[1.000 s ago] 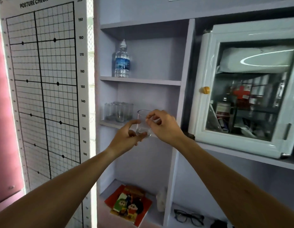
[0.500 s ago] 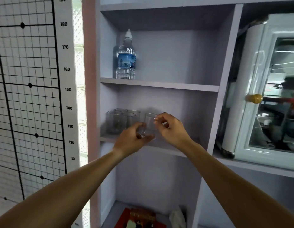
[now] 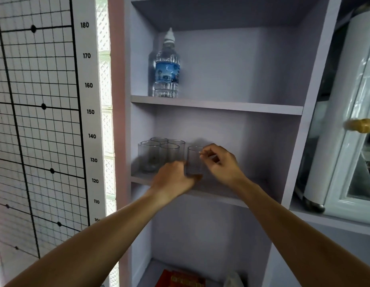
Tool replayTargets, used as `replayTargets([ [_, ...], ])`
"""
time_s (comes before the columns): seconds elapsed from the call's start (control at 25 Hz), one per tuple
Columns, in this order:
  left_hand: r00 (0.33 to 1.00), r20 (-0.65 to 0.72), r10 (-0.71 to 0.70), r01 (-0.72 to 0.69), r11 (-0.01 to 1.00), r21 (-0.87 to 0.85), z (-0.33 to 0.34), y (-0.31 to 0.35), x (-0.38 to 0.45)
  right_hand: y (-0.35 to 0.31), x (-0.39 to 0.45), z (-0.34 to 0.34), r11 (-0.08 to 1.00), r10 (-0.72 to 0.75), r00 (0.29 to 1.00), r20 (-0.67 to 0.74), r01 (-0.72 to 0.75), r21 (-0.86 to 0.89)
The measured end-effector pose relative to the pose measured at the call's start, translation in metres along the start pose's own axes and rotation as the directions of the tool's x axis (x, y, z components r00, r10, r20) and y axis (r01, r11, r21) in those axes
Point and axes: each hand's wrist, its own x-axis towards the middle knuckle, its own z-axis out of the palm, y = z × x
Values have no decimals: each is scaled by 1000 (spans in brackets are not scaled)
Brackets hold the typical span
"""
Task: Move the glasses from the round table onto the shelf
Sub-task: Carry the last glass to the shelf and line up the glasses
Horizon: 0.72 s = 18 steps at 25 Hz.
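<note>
Both hands' grip holds the glass (image 3: 194, 160) upright on the shelf (image 3: 219, 193).

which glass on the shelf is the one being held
The lone glass on the right, apart from the cluster of four glasses. The left hand grips its base and the right hand pinches its rim.

A clinic-like room: a posture-check height chart (image 3: 41, 121) left of the lilac shelf (image 3: 217, 105), a white glass-door cabinet (image 3: 345, 141) to its right.
</note>
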Motion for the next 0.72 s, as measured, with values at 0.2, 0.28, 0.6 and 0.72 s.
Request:
replayTargets([
  [0.2,999,-43,3,-1,999,37,3,1,-1,9,12,11,999,40,999,-16,-40,8],
  [0.28,1000,-22,6,-5,999,40,4,-1,2,12,13,17,998,57,997,-60,-55,37],
  [0.6,1000,18,-6,5,996,93,6,-2,9,18,17,25,997,72,991,-114,-67,48],
  [0.72,1000,0,-8,8,997,81,3,1,7,21,18,26,998,45,992,-121,-41,36],
])
